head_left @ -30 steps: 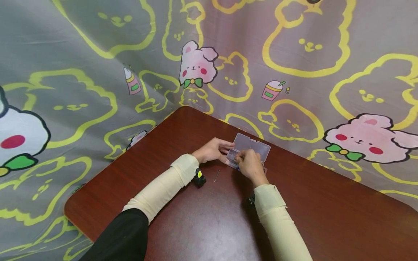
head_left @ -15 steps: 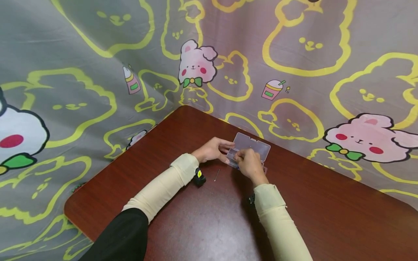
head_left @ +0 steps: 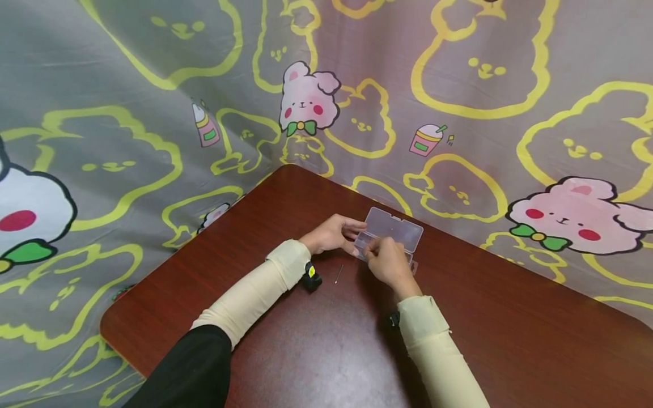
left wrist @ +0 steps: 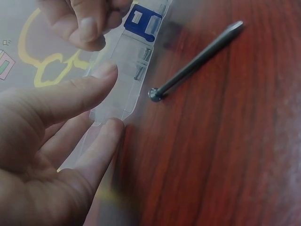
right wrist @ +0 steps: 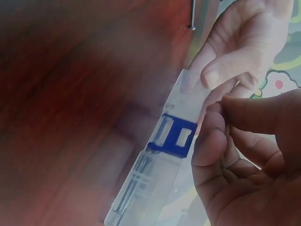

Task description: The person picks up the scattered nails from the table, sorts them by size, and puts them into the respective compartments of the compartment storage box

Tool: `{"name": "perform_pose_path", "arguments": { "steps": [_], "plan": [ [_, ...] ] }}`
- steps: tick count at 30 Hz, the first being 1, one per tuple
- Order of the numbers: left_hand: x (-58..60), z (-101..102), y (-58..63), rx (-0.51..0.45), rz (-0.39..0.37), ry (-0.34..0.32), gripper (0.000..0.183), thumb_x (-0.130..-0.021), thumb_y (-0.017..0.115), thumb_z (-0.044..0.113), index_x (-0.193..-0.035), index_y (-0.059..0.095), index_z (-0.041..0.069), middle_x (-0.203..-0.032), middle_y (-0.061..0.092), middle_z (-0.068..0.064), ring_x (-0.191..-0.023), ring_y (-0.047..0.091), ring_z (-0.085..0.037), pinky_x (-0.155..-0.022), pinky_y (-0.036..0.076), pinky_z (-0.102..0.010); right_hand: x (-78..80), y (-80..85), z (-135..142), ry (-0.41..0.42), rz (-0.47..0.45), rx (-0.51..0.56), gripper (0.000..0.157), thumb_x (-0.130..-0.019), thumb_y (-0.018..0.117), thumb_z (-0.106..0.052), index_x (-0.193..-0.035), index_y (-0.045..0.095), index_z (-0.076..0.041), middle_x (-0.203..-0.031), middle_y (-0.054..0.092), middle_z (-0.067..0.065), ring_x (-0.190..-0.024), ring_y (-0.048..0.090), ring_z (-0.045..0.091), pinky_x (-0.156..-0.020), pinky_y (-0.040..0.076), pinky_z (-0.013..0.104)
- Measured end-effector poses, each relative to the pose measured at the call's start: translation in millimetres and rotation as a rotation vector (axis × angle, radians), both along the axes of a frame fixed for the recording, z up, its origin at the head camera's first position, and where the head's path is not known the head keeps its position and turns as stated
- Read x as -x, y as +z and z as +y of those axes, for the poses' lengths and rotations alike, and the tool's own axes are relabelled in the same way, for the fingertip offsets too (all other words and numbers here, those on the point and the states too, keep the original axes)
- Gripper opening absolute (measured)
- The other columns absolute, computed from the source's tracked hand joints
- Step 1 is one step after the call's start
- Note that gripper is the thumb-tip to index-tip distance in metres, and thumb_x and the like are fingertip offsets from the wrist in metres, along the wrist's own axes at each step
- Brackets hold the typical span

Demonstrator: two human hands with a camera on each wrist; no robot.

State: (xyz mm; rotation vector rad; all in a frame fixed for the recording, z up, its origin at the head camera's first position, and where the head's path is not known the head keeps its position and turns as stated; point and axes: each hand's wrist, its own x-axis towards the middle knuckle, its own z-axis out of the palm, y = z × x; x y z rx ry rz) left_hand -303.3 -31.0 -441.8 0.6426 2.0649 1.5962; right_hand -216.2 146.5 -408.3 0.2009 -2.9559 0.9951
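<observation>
A clear plastic compartment case point(head_left: 361, 242) stands with its lid point(head_left: 393, 226) raised near the table's back edge. My left hand point(head_left: 330, 233) grips its left end, thumb and fingers at the corner. Over the case, my right hand point(head_left: 389, 259) has thumb and fingertips drawn together; whether something small lies between them is hidden. A blue latch point(left wrist: 143, 22) shows on the front side. Small metal pins or nails point(left wrist: 142, 65) lie inside the compartments. Apart from both hands, a long grey nail point(left wrist: 195, 62) with a round head rests on the table.
The dark red-brown wooden table point(head_left: 326, 340) has a rounded left corner. A grey curtain point(head_left: 357, 56) with yellow cartoon outlines hangs close behind its back and left edges.
My right hand has drawn slightly toward the front of the case, with its fingertips still together. The left hand, case and loose nail stay where they were.
</observation>
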Motion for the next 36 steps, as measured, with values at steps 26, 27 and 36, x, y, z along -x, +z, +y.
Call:
{"name": "perform_pose_path", "arguments": {
  "steps": [26,27,36],
  "plan": [
    [-0.7,1.7,0.6,0.068,0.035,0.013,0.072,-0.079,0.079,-0.013,-0.144,0.056,0.008,-0.143,0.057,-0.005,-0.122,0.059,-0.024,-0.09,0.055,-0.032,-16.7,-5.5,-43.3,0.244,-0.145,-0.173,0.019,-0.085,0.083,-0.022,-0.076,0.072,-0.009,-0.058,0.061,-0.008,-0.058,0.057,0.013,-0.057,0.049,0.032],
    [-0.7,1.7,0.6,0.069,0.037,0.013,0.071,-0.079,0.079,-0.012,-0.144,0.057,0.008,-0.143,0.057,-0.005,-0.122,0.059,-0.024,-0.091,0.055,-0.032,-16.7,-5.9,-44.9,0.237,-0.154,-0.179,0.02,-0.085,0.083,-0.023,-0.076,0.071,-0.01,-0.059,0.061,-0.008,-0.058,0.057,0.013,-0.057,0.049,0.033],
    [-0.5,1.8,0.9,0.056,0.029,0.009,0.07,-0.08,0.077,-0.014,-0.143,0.057,0.007,-0.142,0.057,-0.007,-0.122,0.059,-0.025,-0.091,0.055,-0.032,-18.3,-6.1,-47.2,0.218,-0.158,-0.242,0.031,-0.086,0.076,-0.01,-0.057,0.063,-0.012,-0.055,0.056,-0.004,-0.062,0.055,0.019,-0.057,0.048,0.035]
  ]
}}
